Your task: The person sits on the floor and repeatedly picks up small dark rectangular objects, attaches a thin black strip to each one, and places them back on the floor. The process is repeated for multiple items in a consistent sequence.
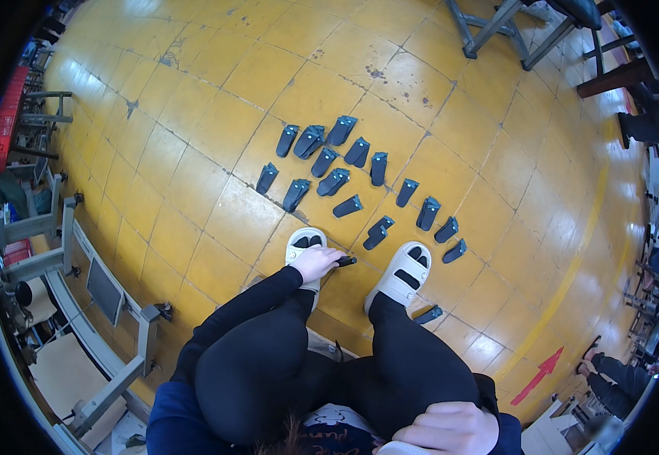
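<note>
Beside my left sandal [306, 241], my left hand [316, 264] reaches low to the floor, its fingers closed on the end of a small dark piece [347, 262]. Ahead of my feet lie several flat, dark, tongue-shaped pieces with teal ends, among them one dark piece [267, 178] at the left and a paired dark piece [342, 130] at the back. Some overlap in small stacks. Another dark piece [428, 315] lies right of my right sandal [401, 277]. My right hand [448, 429] is curled at my lap, by a pale-edged object [403, 449] mostly out of frame.
Metal frames on casters [144, 341] stand close on my left, with a red crate [5, 121] farther off. Stool legs [496, 30] show at the far right. A red arrow [539, 375] marks the yellow tiled floor; a seated person's legs [610, 387] are beyond it.
</note>
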`<act>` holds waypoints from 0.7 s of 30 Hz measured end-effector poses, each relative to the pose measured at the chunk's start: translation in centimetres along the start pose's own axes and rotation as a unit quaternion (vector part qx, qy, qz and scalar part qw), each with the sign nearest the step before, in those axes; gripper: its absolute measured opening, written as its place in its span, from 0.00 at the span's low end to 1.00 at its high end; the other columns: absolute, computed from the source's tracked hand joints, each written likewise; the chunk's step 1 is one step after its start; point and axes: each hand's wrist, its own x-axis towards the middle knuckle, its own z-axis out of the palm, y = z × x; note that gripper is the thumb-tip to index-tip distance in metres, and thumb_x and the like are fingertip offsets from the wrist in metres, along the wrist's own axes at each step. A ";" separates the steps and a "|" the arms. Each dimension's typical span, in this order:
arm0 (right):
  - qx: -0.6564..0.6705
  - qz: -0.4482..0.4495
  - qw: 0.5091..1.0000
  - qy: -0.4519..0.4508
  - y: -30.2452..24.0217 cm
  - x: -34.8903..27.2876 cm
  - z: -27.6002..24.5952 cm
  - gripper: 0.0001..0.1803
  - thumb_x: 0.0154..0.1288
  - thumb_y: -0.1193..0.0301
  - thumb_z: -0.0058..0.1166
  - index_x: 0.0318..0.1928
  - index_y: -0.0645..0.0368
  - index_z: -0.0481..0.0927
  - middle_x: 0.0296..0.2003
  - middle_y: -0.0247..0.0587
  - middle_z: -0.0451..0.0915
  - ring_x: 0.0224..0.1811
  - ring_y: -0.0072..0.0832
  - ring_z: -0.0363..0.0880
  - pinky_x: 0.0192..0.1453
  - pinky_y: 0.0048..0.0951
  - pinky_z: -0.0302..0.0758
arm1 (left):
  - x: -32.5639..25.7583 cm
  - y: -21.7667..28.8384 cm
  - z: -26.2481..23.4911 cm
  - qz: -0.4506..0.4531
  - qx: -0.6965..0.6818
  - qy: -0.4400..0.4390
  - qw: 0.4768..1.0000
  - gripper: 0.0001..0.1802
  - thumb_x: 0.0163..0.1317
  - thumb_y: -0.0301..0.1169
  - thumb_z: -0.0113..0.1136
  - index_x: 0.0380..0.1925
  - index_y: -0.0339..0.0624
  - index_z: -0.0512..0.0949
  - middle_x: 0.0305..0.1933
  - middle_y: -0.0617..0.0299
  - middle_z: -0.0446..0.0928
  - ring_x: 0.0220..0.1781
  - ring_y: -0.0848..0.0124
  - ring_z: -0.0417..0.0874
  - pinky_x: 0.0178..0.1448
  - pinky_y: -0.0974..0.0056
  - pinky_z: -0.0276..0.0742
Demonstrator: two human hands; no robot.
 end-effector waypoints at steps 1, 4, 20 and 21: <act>0.005 -0.002 1.000 0.001 0.1 0.3 -0.1 0.19 0.43 0.66 0.59 0.37 0.63 0.84 0.35 0.44 0.80 0.31 0.34 0.78 0.35 0.33 0.72 | 0.1 -0.2 0.1 -0.004 -0.004 -0.004 1.000 0.15 0.61 0.33 0.58 0.48 0.44 0.74 0.40 0.57 0.80 0.45 0.58 0.81 0.49 0.57 0.73; 0.007 0.000 1.000 0.006 0.0 0.7 -0.1 0.18 0.44 0.67 0.59 0.36 0.63 0.84 0.34 0.44 0.80 0.30 0.34 0.77 0.34 0.33 0.72 | 0.5 0.2 0.1 -0.011 -0.021 -0.007 1.000 0.15 0.62 0.33 0.57 0.49 0.44 0.74 0.42 0.56 0.80 0.46 0.58 0.81 0.49 0.57 0.73; -0.060 -0.007 0.998 0.029 -0.2 -0.9 1.2 0.17 0.49 0.63 0.58 0.39 0.58 0.85 0.40 0.43 0.82 0.40 0.37 0.79 0.49 0.39 0.74 | 0.4 0.0 0.0 -0.024 -0.055 0.008 0.998 0.16 0.63 0.33 0.57 0.50 0.43 0.74 0.42 0.54 0.80 0.46 0.57 0.81 0.50 0.55 0.73; -0.061 -0.010 0.997 0.035 -0.2 -1.0 1.2 0.17 0.49 0.63 0.58 0.40 0.58 0.85 0.40 0.43 0.82 0.40 0.37 0.79 0.49 0.39 0.74 | 0.5 0.1 -0.1 -0.026 -0.056 0.004 0.998 0.16 0.63 0.33 0.57 0.50 0.43 0.74 0.42 0.54 0.80 0.46 0.57 0.81 0.50 0.55 0.73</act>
